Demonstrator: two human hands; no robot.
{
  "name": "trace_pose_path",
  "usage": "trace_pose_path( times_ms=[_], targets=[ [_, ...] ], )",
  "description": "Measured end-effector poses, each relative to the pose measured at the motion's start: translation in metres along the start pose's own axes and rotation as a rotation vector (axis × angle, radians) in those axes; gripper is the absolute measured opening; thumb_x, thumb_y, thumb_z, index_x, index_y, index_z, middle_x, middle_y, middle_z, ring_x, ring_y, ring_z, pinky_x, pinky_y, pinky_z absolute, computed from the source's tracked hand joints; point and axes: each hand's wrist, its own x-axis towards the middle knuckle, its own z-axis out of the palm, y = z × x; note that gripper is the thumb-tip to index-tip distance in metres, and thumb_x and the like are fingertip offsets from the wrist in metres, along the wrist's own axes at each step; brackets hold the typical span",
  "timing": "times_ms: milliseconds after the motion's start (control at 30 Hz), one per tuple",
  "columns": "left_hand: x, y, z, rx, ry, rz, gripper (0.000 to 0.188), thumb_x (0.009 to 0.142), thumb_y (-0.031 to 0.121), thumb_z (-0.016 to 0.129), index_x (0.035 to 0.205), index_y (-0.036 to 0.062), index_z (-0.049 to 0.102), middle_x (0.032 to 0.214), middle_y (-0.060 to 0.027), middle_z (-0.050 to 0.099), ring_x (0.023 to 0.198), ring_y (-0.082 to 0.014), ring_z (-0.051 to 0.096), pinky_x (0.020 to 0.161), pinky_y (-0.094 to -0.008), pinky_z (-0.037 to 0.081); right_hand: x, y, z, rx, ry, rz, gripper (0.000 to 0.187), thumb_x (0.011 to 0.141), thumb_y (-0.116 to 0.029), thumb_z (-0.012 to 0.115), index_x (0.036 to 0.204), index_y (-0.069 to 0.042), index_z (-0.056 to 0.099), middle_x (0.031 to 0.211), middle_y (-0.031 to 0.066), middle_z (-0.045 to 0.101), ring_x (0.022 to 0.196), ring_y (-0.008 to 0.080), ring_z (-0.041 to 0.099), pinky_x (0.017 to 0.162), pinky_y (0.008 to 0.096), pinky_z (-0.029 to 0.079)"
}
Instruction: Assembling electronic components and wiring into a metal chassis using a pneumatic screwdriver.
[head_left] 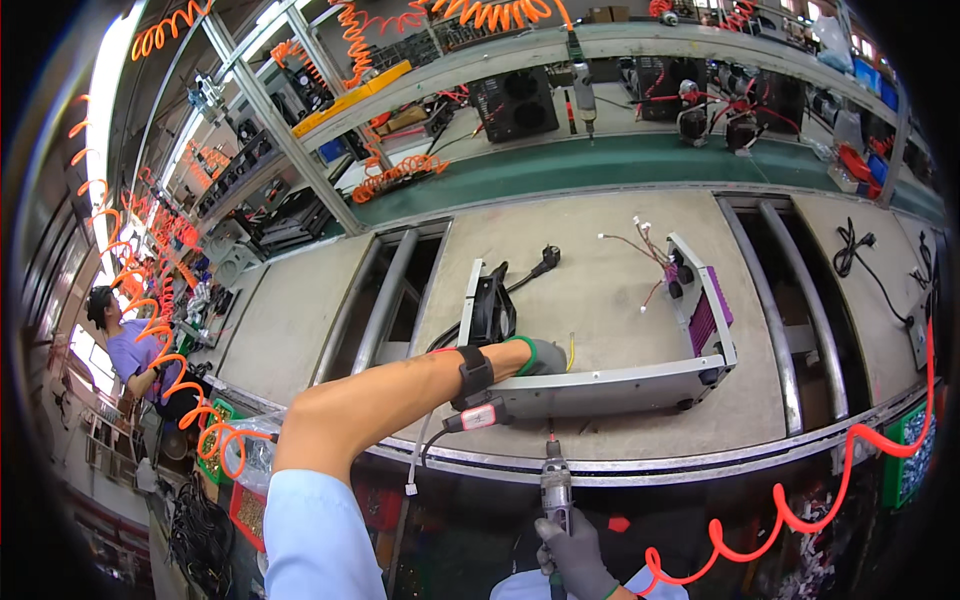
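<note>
A grey metal chassis frame point(620, 391) stands on a beige work board, its long panel toward me. Over this panel reaches my left arm, and my gloved left hand point(546, 358) is inside the frame, its fingers mostly hidden behind the panel. In my gloved right hand point(577, 556), closed round the grip, is a power screwdriver point(556, 488) pointing away from me, its bit near the panel's lower edge. A black fan point(493, 308) sits at the frame's left end; a purple heat sink point(712, 312) and loose wires are at its right end.
Metal rollers point(387, 297) lie in gaps on both sides of the board. A red coiled hose point(790, 515) crosses the lower right. Parts bins, including a red bin point(247, 515), stand at lower left. Beyond is a green conveyor point(620, 160); another person point(140, 345) works far left.
</note>
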Motion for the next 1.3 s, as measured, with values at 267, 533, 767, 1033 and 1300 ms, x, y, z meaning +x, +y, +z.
trace_pose_path(
  times_ms=[267, 533, 767, 1033, 1300],
  targets=[
    [0.017, -0.012, 0.004, 0.013, -0.057, -0.012, 0.048, 0.08, 0.028, 0.061, 0.12, 0.0032, 0.068, 0.121, -0.0194, 0.068, 0.108, -0.0327, 0.066, 0.09, -0.045, 0.049, 0.012, 0.013, -0.002, 0.214, -0.13, 0.021, 0.028, 0.096, -0.03, 0.061, 0.102, -0.005, 0.05, 0.076, 0.0049, 0.051, 0.049, 0.0123, 0.052, 0.041, 0.0273, 0.042],
    [0.024, -0.017, 0.0, 0.006, -0.139, -0.06, 0.054, 0.078, 0.03, 0.064, 0.126, 0.0044, 0.066, 0.12, -0.017, 0.069, 0.103, -0.0291, 0.067, 0.088, -0.0425, 0.05, 0.012, 0.014, 0.004, 0.197, -0.089, -0.004, 0.03, 0.096, -0.033, 0.061, 0.1, -0.006, 0.049, 0.076, 0.0035, 0.05, 0.05, 0.0097, 0.051, 0.04, 0.0258, 0.041],
    [0.02, -0.014, -0.003, -0.248, -0.158, -0.144, 0.046, 0.081, 0.03, 0.064, 0.12, 0.0056, 0.069, 0.111, -0.0114, 0.071, 0.09, -0.021, 0.066, 0.08, -0.0402, 0.051, 0.014, 0.017, 0.012, 0.192, -0.039, 0.002, 0.03, 0.095, -0.032, 0.063, 0.104, -0.007, 0.05, 0.078, 0.0023, 0.052, 0.052, 0.0087, 0.052, 0.041, 0.0254, 0.041],
    [-0.094, 0.056, -0.065, -0.176, 0.667, 0.008, 0.024, 0.087, 0.023, 0.065, 0.094, 0.0003, 0.07, 0.071, -0.0133, 0.067, 0.063, -0.0202, 0.066, 0.06, -0.0345, 0.051, -0.013, 0.016, -0.039, -0.037, -0.028, -0.035, 0.032, 0.092, -0.03, 0.067, 0.107, -0.007, 0.051, 0.073, 0.0012, 0.052, 0.051, 0.0077, 0.053, 0.043, 0.0257, 0.044],
    [-0.105, 0.129, 0.077, -0.117, 0.867, 0.36, 0.013, 0.089, 0.018, 0.064, 0.093, 0.0069, 0.07, 0.078, -0.0157, 0.067, 0.074, -0.0341, 0.067, 0.067, -0.0446, 0.053, -0.043, 0.013, -0.093, -0.144, 0.195, -0.052, 0.035, 0.088, -0.026, 0.069, 0.109, -0.003, 0.053, 0.069, 0.0012, 0.052, 0.05, 0.0075, 0.053, 0.041, 0.0253, 0.044]
  ],
)
